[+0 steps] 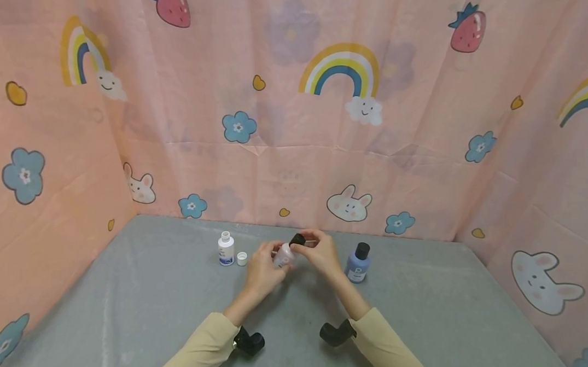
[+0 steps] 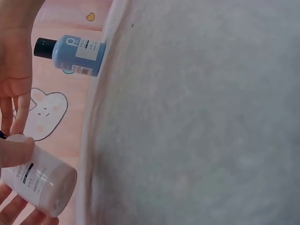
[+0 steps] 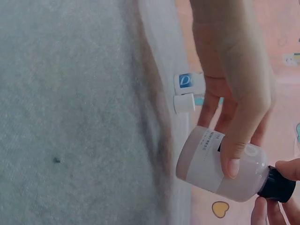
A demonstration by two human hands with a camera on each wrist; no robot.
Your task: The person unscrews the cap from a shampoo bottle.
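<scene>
The left hand is gripping a pink bottle, its thumb lying across the pale label and its fingers curving behind the smooth, glossy, round-shouldered body. The right hand is pinching the black cap between thumb and fingers; the cap is sitting on the neck of the bottle, a short, shiny, dark cylinder. The pink bottle is leaning in the air above the table, between the other bottles, its cap end pointing up towards the right hand. To the right, near the right forearm, a blue bottle is standing upright, a rounded cylinder wearing a black cap and a pale printed label. To the left, a small white bottle is standing with its narrow neck bare, and a squat, round white cap is resting just beside it. The grey table surface is looking matt and faintly mottled, while a creased pink curtain, printed with rainbows, rabbits and flowers, is hanging behind.
</scene>
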